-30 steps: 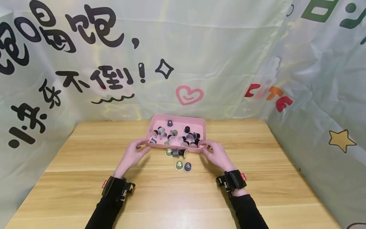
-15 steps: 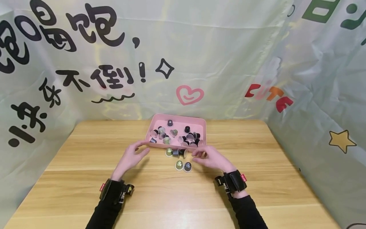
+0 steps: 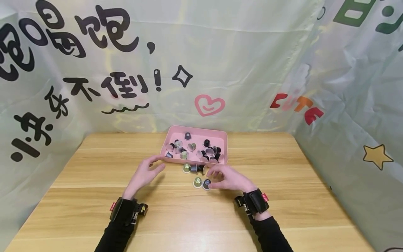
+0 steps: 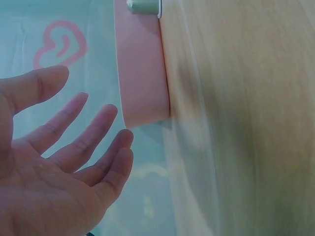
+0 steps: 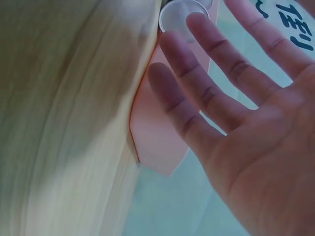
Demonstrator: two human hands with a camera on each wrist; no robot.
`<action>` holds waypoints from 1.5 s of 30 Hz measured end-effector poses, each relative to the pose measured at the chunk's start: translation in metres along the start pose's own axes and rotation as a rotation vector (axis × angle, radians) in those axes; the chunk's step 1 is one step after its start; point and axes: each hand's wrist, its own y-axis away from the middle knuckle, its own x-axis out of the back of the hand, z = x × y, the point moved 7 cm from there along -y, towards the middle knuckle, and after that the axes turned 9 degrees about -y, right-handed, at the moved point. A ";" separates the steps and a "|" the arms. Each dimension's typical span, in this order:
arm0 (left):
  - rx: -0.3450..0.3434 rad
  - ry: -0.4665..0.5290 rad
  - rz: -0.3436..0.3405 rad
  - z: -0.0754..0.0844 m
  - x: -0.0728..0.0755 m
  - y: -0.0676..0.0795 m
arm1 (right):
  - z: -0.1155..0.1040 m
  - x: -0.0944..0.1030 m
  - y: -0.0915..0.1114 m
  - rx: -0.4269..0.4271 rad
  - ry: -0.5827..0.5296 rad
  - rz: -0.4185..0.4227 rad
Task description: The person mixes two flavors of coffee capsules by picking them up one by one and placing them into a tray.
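Right hand (image 3: 228, 179) is over the tabletop (image 3: 283, 196) just in front of the pink tray (image 3: 224, 137), fingers spread and only loosely bent, holding nothing; its fingertips (image 3: 210, 173) are right beside the dark capsule (image 3: 206, 183), contact not clear from the head view. In the right wrist view the right hand (image 5: 246, 118) shows an open palm with straight fingers, pink tray (image 5: 157, 132) wall behind them and 1 capsule rim (image 5: 183, 15) near the fingertips. Green capsule (image 3: 197, 181) sits on the tabletop touching or just beside the dark capsule, on its left. 3 more loose capsules (image 3: 194, 168) lie in a row against the tray's near wall, between the 2 hands. Left hand (image 3: 144, 175) hovers at the tray's near left corner, fingers relaxed and spread, holding nothing, close to the tray but apart from it. Left wrist view confirms: left hand (image 4: 54, 162) palm open, fingers straight, tray (image 4: 140, 73) corner just beyond the fingertips, small gap visible, 1 green capsule (image 4: 143, 6) at the top edge of the frame. Tray holds a scattered pile of capsules (image 3: 201, 150), dark, grey and green, most tipped on their sides. Both wrists wear black straps (image 3: 255, 201), black sleeves below. Printed cloth backdrop (image 3: 201, 70) with a pink heart (image 3: 209, 105) hangs behind the tabletop.
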 end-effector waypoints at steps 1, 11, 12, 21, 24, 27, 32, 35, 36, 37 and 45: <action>-0.003 -0.001 -0.001 0.000 0.000 0.000 | 0.000 -0.001 -0.001 0.003 0.005 -0.004; -0.012 -0.001 -0.010 0.000 -0.003 0.001 | -0.006 -0.010 -0.005 0.060 0.060 -0.010; -0.016 -0.003 -0.012 0.001 -0.003 0.001 | -0.006 -0.011 -0.005 0.059 0.062 -0.011; -0.046 -0.021 -0.024 0.005 -0.004 0.002 | -0.004 -0.014 -0.006 0.034 0.059 -0.019; -0.057 -0.030 -0.032 0.006 -0.005 0.003 | -0.004 -0.015 -0.007 0.035 0.068 -0.013; -0.067 -0.030 -0.050 0.007 -0.007 0.003 | -0.005 -0.015 -0.008 0.034 0.084 -0.004; -0.080 -0.016 -0.095 0.008 -0.011 0.004 | -0.004 -0.015 -0.008 0.013 0.087 -0.001; -0.089 -0.010 -0.112 0.007 -0.014 0.004 | -0.004 -0.016 -0.009 0.003 0.084 0.000; -0.093 -0.009 -0.115 0.007 -0.014 0.004 | -0.003 -0.016 -0.009 0.002 0.085 0.001; -0.096 -0.008 -0.115 0.007 -0.015 0.004 | -0.003 -0.016 -0.009 0.005 0.087 0.002; -0.108 -0.008 -0.132 0.009 -0.021 0.004 | -0.003 -0.017 -0.010 0.013 0.099 0.003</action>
